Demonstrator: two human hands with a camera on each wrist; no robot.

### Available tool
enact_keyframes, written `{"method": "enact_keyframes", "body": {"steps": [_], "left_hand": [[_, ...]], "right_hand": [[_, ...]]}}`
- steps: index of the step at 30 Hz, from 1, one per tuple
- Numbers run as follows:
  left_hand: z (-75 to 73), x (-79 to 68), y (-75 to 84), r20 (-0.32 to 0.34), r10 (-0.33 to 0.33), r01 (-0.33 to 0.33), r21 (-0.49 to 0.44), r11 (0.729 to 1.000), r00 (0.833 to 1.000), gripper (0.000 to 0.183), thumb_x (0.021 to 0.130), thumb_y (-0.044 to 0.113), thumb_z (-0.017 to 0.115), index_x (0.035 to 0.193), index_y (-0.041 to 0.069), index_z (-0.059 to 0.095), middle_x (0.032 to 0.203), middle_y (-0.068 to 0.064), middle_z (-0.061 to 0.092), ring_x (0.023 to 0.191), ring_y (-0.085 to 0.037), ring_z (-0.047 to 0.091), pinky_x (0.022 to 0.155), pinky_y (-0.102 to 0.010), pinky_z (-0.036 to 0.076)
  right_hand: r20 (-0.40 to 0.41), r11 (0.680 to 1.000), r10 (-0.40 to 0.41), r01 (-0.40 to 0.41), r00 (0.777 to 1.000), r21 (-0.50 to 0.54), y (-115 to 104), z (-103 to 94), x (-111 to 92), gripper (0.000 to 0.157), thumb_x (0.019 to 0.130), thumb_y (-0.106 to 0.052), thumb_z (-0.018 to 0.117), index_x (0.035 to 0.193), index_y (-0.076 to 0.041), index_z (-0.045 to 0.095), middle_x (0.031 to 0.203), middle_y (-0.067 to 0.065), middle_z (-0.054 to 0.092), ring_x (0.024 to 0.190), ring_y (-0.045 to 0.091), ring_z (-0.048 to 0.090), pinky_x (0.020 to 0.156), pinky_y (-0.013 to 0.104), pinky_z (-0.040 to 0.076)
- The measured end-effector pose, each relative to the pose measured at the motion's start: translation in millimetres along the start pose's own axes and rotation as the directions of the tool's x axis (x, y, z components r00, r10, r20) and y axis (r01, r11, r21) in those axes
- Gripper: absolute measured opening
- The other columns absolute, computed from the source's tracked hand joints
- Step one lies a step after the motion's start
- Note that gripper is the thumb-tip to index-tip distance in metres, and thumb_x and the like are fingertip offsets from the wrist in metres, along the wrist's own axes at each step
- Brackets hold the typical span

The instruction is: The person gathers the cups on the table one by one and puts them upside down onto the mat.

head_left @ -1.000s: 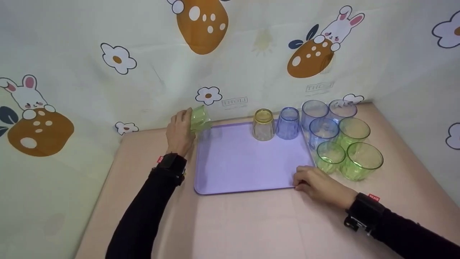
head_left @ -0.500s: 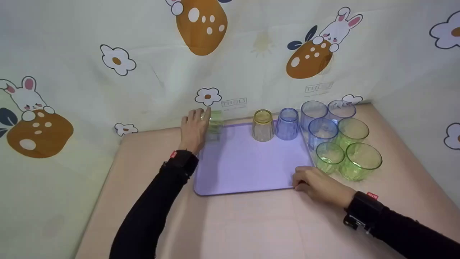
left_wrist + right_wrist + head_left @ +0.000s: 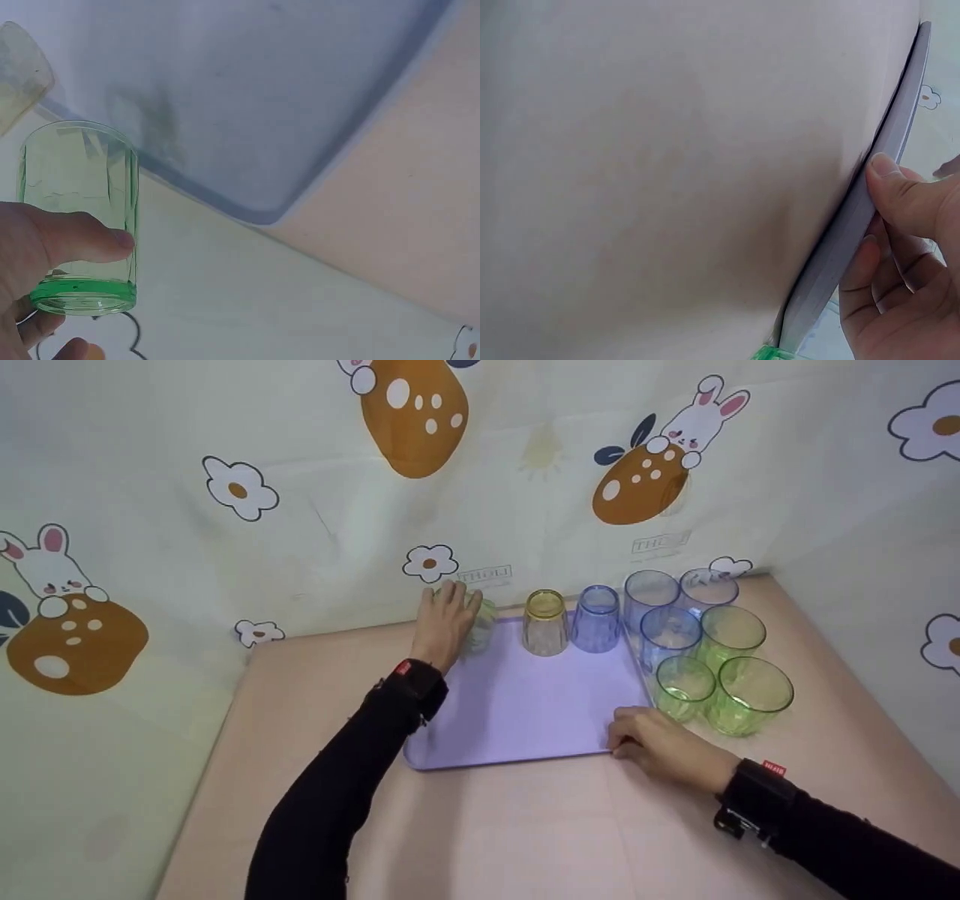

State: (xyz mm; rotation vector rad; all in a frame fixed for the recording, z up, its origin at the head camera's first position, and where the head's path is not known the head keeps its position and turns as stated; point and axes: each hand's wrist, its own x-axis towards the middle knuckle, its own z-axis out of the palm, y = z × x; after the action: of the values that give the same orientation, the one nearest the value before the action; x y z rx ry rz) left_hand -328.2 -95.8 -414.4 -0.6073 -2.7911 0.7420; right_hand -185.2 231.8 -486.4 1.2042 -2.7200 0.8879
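Observation:
My left hand grips a green glass over the back left part of the purple tray. Its thick base points up and its mouth down; the hand hides much of it in the head view. A green tint shows on the tray apart from the glass in the left wrist view. On the tray's back edge, a yellow glass and a blue glass stand upside down side by side. My right hand pinches the tray's front rim near the right corner, thumb and fingers on the rim.
Right of the tray, several upright glasses stand close together: clear-blue ones at the back, a blue glass in the middle, green glasses in front. A patterned wall cloth rises just behind the tray. Pinkish cloth covers the table.
My left hand has carried the green glass rightward from the tray's back left corner toward the yellow glass, turning it from tilted to more upright, base up. My right hand has stayed on the rim.

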Motion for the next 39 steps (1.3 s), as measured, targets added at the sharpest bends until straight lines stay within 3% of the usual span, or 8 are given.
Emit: {"method": "enact_keyframes", "body": {"steps": [6, 17, 27, 39], "left_hand": [[-10.1, 12.1, 13.8, 0.034, 0.036, -0.039, 0.083, 0.996, 0.999, 0.057, 0.100, 0.011, 0.061, 0.153, 0.018, 0.043, 0.146, -0.014, 0.040, 0.132, -0.030, 0.033, 0.102, -0.047, 0.035], [-8.1, 18.7, 29.6, 0.069, 0.069, -0.077, 0.118, 0.990, 0.995, 0.033, 0.101, 0.015, 0.058, 0.134, 0.015, 0.056, 0.141, -0.009, 0.040, 0.126, -0.027, 0.031, 0.099, -0.046, 0.033], [-7.9, 24.4, 42.5, 0.095, 0.108, -0.126, 0.205, 0.971, 0.990, 0.030, 0.104, 0.015, 0.051, 0.133, 0.014, 0.058, 0.139, -0.009, 0.042, 0.131, -0.027, 0.031, 0.100, -0.046, 0.032], [-12.4, 31.8, 55.3, 0.095, 0.121, -0.137, 0.189, 0.972, 0.988, 0.033, 0.104, 0.013, 0.051, 0.136, 0.015, 0.057, 0.139, -0.006, 0.041, 0.131, -0.026, 0.029, 0.102, -0.046, 0.031]], "right_hand": [[-0.011, 1.000, -0.006, 0.006, 1.000, 0.008, 2, 1.6, -1, 0.026, 0.080, 0.011, 0.078, 0.081, -0.014, 0.069, 0.080, -0.008, 0.056, 0.077, 0.010, 0.056, 0.071, 0.032, 0.052], [-0.029, 0.999, -0.016, 0.017, 0.999, 0.029, 1, 2.1, -2, 0.027, 0.078, 0.012, 0.078, 0.079, -0.013, 0.068, 0.077, -0.006, 0.055, 0.074, 0.011, 0.056, 0.068, 0.031, 0.051], [-0.018, 0.999, 0.022, -0.022, 1.000, 0.048, -1, 1.6, -2, 0.026, 0.080, 0.011, 0.077, 0.080, -0.014, 0.068, 0.078, -0.006, 0.056, 0.076, 0.011, 0.057, 0.071, 0.032, 0.052], [-0.022, 0.999, 0.027, -0.026, 0.999, 0.047, -1, 2.4, -2, 0.026, 0.080, 0.011, 0.078, 0.081, -0.014, 0.069, 0.079, -0.007, 0.056, 0.077, 0.011, 0.057, 0.072, 0.032, 0.053]]}}
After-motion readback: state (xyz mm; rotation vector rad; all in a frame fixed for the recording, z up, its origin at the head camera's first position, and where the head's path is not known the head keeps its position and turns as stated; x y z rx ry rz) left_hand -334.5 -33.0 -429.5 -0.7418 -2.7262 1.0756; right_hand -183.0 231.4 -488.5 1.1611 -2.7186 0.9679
